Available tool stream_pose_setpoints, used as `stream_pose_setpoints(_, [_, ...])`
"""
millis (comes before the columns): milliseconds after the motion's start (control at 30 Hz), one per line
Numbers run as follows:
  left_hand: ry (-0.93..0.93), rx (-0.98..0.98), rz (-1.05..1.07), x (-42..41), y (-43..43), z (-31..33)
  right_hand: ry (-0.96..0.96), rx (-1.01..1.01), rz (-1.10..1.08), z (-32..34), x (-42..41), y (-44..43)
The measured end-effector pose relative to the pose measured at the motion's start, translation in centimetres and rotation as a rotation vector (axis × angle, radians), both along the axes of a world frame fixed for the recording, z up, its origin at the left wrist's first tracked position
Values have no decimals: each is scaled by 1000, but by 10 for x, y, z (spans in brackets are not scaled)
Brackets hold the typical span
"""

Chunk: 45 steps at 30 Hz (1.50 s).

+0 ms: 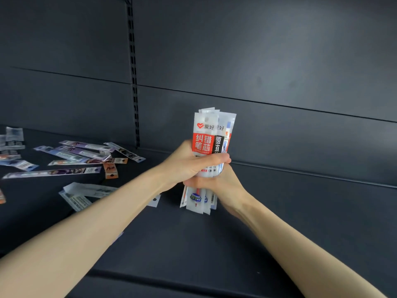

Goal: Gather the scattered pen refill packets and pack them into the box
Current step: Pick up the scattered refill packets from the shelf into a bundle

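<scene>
A bundle of pen refill packets (209, 136), white with red and black labels, stands upright on the dark shelf. My left hand (189, 162) grips its middle from the left. My right hand (223, 186) wraps round it just below, from the right. The bundle's lower ends (197, 203) touch the shelf surface. Several loose packets (86, 153) lie scattered flat on the shelf to the left, purple, orange and white ones. Two white packets (86, 192) lie near my left forearm. No box is in view.
The dark shelf board (279, 211) runs wide to the right and front, with a front lip at the bottom. A dark back panel (257, 61) rises behind, with a slotted upright (133, 82) at centre left.
</scene>
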<state>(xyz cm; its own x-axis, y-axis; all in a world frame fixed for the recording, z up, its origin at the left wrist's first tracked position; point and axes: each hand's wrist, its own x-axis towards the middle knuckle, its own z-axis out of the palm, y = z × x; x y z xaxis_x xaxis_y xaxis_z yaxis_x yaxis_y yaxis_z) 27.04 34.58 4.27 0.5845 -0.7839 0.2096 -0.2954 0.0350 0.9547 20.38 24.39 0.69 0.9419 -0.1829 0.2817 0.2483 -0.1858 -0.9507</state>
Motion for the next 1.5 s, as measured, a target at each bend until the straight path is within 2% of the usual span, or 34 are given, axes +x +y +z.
stream_pose_setpoints(200, [-54,36,-20,19,31,12,12,49,88,12,18,26])
stream_pose_setpoints(400, [-106,111,-71,74,94,13,73,83,58,19,57,66])
stream_pose_setpoints(533, [-204,133,76,131,141,1,116,80,-14,19,93,94])
stream_pose_setpoints(633, [-188,181,138,183,178,-6,154,85,-100,19,121,118])
stream_pose_setpoints(733, [-232,288,106,229,201,-17,183,67,-183,20,140,132])
stream_pose_setpoints(900, [-594,647,-18,288,214,-29,219,42,-264,20,163,153])
stream_pose_setpoints(1000, [-661,735,-107,307,211,-36,235,31,-300,20,171,160])
stream_pose_setpoints(1200, [-702,615,-80,321,202,-47,228,35,-364,7,183,166])
stream_pose_setpoints(1367, [-666,509,-114,319,198,-53,200,44,-356,6,183,164])
stream_pose_setpoints(1500, [-623,550,-147,321,196,-58,211,25,-346,4,182,165])
